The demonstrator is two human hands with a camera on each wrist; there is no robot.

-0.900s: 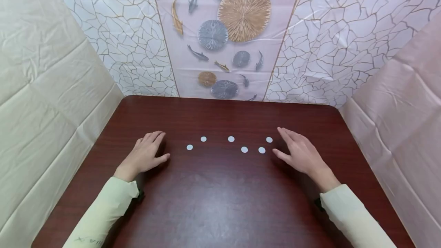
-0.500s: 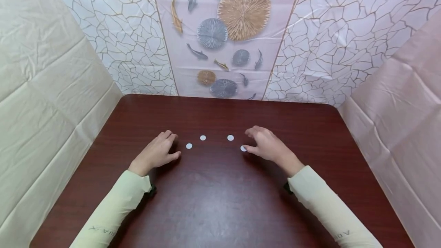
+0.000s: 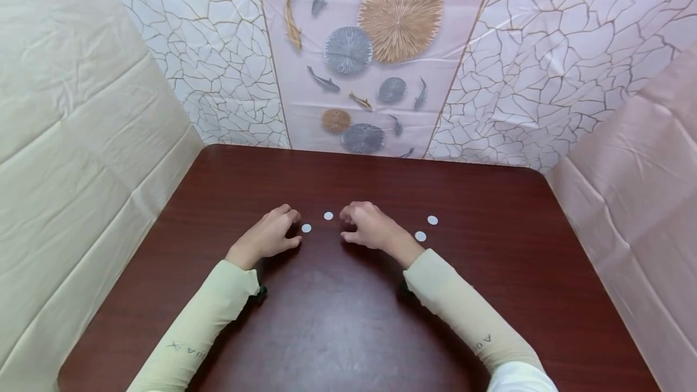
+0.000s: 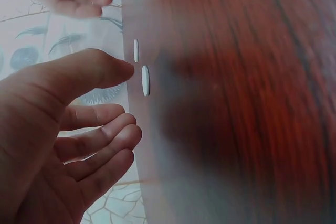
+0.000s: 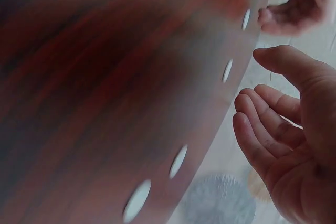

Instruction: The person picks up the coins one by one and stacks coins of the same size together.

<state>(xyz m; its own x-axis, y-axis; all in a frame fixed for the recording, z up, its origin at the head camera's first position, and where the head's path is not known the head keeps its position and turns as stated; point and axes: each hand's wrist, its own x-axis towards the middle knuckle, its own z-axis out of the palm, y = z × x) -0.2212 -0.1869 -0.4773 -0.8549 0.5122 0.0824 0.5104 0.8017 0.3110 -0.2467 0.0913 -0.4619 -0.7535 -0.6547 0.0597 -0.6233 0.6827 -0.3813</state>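
Small flat white discs lie on the dark red table. My left hand (image 3: 272, 235) hovers beside the leftmost disc (image 3: 307, 228), its fingers loosely bent and thumb apart. The left wrist view shows no object between that thumb and the fingers (image 4: 113, 129). To the right of a second disc (image 3: 328, 216), my right hand (image 3: 373, 227) is above the table with relaxed fingers; its palm (image 5: 294, 182) holds nothing in the right wrist view. Two further discs, one nearer (image 3: 420, 236) and one farther (image 3: 432, 220), lie right of this hand, which hides part of the table.
The wooden table (image 3: 337, 319) has rounded far corners. Behind it hangs a patterned cloth (image 3: 348, 71) with printed fish and round shapes. Pale cloth walls stand at the left (image 3: 98, 156) and right (image 3: 642, 156).
My right hand has swept left across the discs, uncovering the right ones and covering others. My left hand has moved right toward the leftmost disc. The head view has shifted slightly.
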